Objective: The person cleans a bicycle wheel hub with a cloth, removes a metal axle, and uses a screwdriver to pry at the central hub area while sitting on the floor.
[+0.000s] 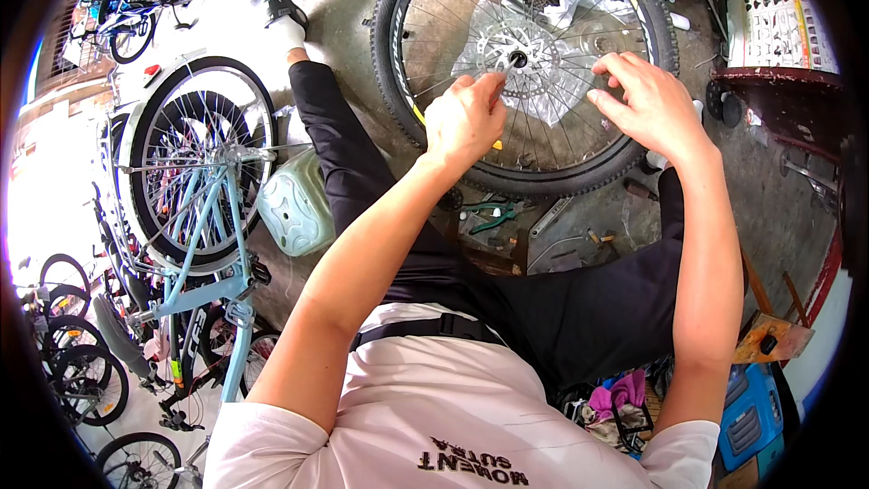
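A bicycle wheel with a knobbly black tyre [534,183] is in front of me between my legs. At its centre sit the hub [518,59] and a disc brake rotor [493,47]. My left hand [466,118] is closed just below the hub, its thumb and forefinger pinched together over the spokes. Whatever lies between those fingertips, if anything, is hidden. Over the wheel's right side is my right hand [652,104], fingers curved and thumb apart, nothing visible in it. Clear plastic wrapping [548,109] shows through the spokes.
Green-handled pliers [493,217] lie with small tools below the wheel. To the left are a pale green stool [297,206] and an upturned light blue bicycle [204,292]. A dark red cart [783,91] stands right, a blue case [751,417] lower right.
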A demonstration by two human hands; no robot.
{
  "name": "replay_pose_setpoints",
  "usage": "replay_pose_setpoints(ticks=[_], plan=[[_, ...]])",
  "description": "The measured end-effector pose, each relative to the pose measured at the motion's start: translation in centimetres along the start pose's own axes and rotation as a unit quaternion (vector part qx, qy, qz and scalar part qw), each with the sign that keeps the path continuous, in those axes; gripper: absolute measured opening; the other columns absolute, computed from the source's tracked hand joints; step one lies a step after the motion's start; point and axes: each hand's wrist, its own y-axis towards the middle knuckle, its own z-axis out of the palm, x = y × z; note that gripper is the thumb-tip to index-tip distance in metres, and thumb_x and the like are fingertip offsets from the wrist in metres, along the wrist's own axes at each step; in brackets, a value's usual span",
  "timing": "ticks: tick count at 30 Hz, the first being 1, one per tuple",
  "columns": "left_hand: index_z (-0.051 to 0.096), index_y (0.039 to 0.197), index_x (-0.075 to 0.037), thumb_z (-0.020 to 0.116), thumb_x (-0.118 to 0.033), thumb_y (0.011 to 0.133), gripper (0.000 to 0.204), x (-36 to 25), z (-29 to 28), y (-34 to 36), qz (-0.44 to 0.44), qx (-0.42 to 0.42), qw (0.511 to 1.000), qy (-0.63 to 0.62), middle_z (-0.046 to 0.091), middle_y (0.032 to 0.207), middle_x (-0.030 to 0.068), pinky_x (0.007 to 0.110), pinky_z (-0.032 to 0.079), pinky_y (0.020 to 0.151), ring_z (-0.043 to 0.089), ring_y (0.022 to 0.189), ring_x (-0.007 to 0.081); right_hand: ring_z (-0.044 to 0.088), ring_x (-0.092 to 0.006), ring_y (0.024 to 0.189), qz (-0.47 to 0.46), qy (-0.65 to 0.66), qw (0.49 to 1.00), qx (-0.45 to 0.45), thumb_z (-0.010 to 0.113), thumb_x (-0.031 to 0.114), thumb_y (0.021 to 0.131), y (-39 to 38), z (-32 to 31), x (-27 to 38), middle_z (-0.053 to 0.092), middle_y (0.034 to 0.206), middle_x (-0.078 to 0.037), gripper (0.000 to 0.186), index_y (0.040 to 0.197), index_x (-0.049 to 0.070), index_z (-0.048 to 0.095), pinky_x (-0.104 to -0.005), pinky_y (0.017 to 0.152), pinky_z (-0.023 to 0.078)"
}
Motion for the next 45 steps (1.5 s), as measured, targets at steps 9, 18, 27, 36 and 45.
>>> replay_pose_setpoints(ticks=[9, 18, 27, 36, 45], plan=[[0.072, 0.110, -0.015, 0.065, -0.019, 0.085, 0.026, -0.6, -0.6, -0.5, 0.001, 0.017, 1.000, 0.019, 0.066, 0.085, 0.0160, 0.046, 0.055, 0.066, 0.069, 0.074, 0.0365, 0.066, -0.0306, 0.097, 0.006, 0.000, 1.000, 0.009, 0.064, 0.034, 0.092, 0.0, 0.0, 0.0, 0.065, 0.097, -0.011, 0.031, 0.109, 0.008, 0.062, -0.0441, 0.084, 0.051], [0.072, 0.115, -0.019, 0.066, -0.020, 0.085, 0.030, -0.4, 0.0, -0.6, 0.007, 0.032, 0.999, 0.036, 0.065, 0.085, 0.0111, 0.044, 0.055, 0.068, 0.068, 0.078, 0.0333, 0.066, -0.0310, 0.096, 0.014, 0.001, 1.000, 0.017, 0.065, 0.033, 0.092, 0.1, 0.0, 0.3, 0.066, 0.098, -0.010, 0.030, 0.109, 0.009, 0.062, -0.0441, 0.083, 0.051], [0.071, 0.115, -0.019, 0.066, -0.020, 0.083, 0.032, -1.1, -0.8, -0.9, -0.014, 0.051, 0.998, 0.040, 0.066, 0.087, 0.0111, 0.044, 0.056, 0.069, 0.069, 0.080, 0.0331, 0.066, -0.0306, 0.096, -0.002, -0.007, 1.000, 0.001, 0.064, 0.034, 0.092, 0.1, 0.4, -0.2, 0.066, 0.097, -0.010, 0.030, 0.109, 0.009, 0.062, -0.0436, 0.083, 0.051], [0.073, 0.117, -0.014, 0.064, -0.023, 0.082, 0.037, -0.1, -0.4, 0.1, -0.082, 0.047, 0.994, -0.053, 0.072, 0.105, 0.0148, 0.042, 0.054, 0.087, 0.069, 0.098, 0.0349, 0.066, -0.0311, 0.094, -0.007, -0.004, 1.000, -0.003, 0.064, 0.033, 0.092, 0.0, 0.5, -0.4, 0.066, 0.095, -0.010, 0.030, 0.109, 0.008, 0.062, -0.0437, 0.082, 0.051], [0.072, 0.117, -0.014, 0.063, -0.025, 0.083, 0.036, -0.1, -0.2, 0.0, -0.077, 0.036, 0.995, -0.045, 0.073, 0.103, 0.0151, 0.042, 0.055, 0.087, 0.070, 0.096, 0.0347, 0.066, -0.0315, 0.094, -0.008, -0.009, 1.000, -0.003, 0.065, 0.032, 0.092, -0.1, 0.3, -0.3, 0.066, 0.096, -0.011, 0.030, 0.109, 0.008, 0.062, -0.0442, 0.082, 0.052]])
